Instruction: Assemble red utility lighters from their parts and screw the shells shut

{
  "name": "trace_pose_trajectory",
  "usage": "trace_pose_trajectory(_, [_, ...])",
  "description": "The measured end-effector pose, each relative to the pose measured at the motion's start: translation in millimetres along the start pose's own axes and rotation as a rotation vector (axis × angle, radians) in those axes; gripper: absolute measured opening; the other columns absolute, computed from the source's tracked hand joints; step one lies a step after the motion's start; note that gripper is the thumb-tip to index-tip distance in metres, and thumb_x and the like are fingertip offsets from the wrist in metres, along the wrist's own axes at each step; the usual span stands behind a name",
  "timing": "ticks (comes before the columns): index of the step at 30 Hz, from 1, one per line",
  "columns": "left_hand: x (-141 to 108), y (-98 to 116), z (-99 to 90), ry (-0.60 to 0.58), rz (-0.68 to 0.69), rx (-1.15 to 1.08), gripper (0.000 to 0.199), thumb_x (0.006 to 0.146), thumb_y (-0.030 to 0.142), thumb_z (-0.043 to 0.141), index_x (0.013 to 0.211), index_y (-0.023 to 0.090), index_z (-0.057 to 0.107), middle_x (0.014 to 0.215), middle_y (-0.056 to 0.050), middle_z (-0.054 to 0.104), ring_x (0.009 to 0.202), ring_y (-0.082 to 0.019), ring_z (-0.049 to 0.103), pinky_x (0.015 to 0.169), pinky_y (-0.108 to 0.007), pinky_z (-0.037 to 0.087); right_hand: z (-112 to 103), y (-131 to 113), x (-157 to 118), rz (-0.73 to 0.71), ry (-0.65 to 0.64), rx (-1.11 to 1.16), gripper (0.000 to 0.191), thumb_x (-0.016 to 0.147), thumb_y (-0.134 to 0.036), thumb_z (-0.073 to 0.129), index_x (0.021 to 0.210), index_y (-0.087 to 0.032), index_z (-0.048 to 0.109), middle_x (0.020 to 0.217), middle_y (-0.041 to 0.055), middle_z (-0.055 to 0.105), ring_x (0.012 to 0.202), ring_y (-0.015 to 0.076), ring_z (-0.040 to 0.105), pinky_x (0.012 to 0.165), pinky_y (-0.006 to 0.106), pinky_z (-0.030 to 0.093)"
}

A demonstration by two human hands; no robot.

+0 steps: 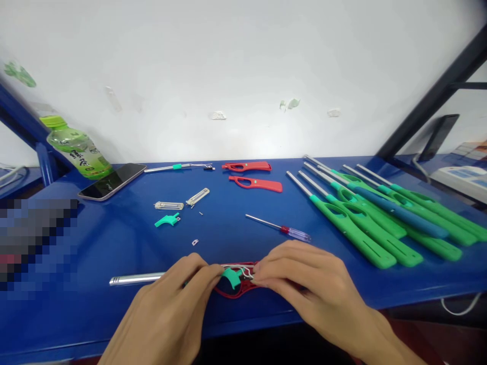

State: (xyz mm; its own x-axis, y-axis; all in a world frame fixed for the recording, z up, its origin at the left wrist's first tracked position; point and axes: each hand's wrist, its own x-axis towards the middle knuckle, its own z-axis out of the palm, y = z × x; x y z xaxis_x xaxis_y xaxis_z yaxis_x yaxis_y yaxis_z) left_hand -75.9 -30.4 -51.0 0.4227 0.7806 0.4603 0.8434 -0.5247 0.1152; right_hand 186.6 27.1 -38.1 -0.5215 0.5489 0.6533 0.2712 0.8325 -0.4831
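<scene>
An opened red gas lighter (233,294) lies at the table's front edge between my hands. Its silver tube (137,279) sticks out to the left, and a teal trigger (232,278) sits in the red shell with white wires (246,272) beside it. My left hand (178,294) is closed over the front of the shell and the tube's base. At the other end, my right hand (308,284) has thumb and fingers pressed together on the shell by the wires. Its fingertips hide what lies under them.
Behind lie two red shell halves (255,185), another tube (163,169), clear fuel tanks (169,206) and a loose teal trigger (167,220). A screwdriver (279,228) is near several green lighters (357,233), one blue lighter (399,210) on top. A phone (112,181) and bottle (78,149) stay left.
</scene>
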Motion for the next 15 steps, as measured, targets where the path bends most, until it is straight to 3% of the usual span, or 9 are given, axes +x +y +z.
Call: trace_pose_trajectory(15, [7.5,5.8,0.3,-0.004,-0.033,-0.053,0.026,0.112,0.015,0.044,0.120,0.028,0.065,0.099,0.001,0.072,0.076,-0.016,0.075,0.059,-0.028,0.055,-2.5,-0.8,-0.9,0.010,-0.014,0.062,0.013,0.106,-0.011,0.068,0.106,-0.018,0.079,0.097,-0.0008,0.085,0.089,0.0133,0.079,0.087,0.024,0.062])
